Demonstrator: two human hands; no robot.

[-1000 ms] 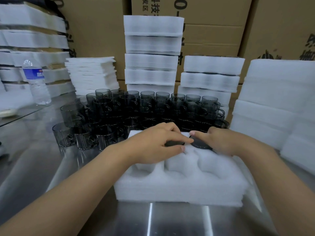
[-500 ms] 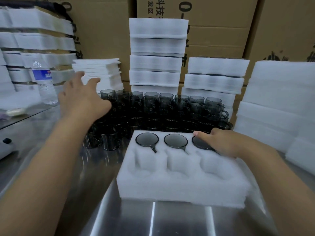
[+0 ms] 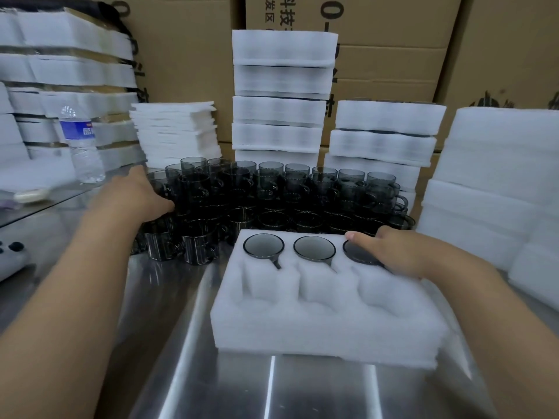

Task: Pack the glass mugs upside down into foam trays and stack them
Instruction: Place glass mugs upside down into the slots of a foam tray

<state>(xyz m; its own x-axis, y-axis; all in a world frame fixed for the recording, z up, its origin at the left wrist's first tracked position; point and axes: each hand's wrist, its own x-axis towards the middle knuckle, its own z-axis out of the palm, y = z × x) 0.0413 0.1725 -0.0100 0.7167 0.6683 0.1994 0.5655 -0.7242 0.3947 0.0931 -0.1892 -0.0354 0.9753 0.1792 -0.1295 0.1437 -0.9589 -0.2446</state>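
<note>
Over on the far left, just right of the water bottle [image 3: 81, 143], your left hand [image 3: 140, 195] has come down onto the edge of the loose mugs [image 3: 287, 192]. A second ago it was on the foam tray seating the middle mug, and half a second ago it was in the air above the cluster. Its thumb lies against one dark mug, but the fingers are hidden behind the glass, so I cannot tell whether you have a grip yet.

Moving right, the foam tray [image 3: 317, 328] sits on the near part of the steel table [image 3: 181, 373], just in front of the loose mugs. Its far row is now full, with three mugs upside down in their pockets: the left mug [image 3: 263, 245], the middle mug [image 3: 314, 248] and the right mug [image 3: 360, 255]. The near pockets [image 3: 323, 285] are empty.

On the right, your right hand [image 3: 402, 252] has not moved. Its fingers lie flat on the base of the right mug, grasping nothing.

By my reading the tray is half packed and you are fetching the fourth mug, which will need turning over. Lift carefully, because the mugs in that cluster are crowded together.
</note>
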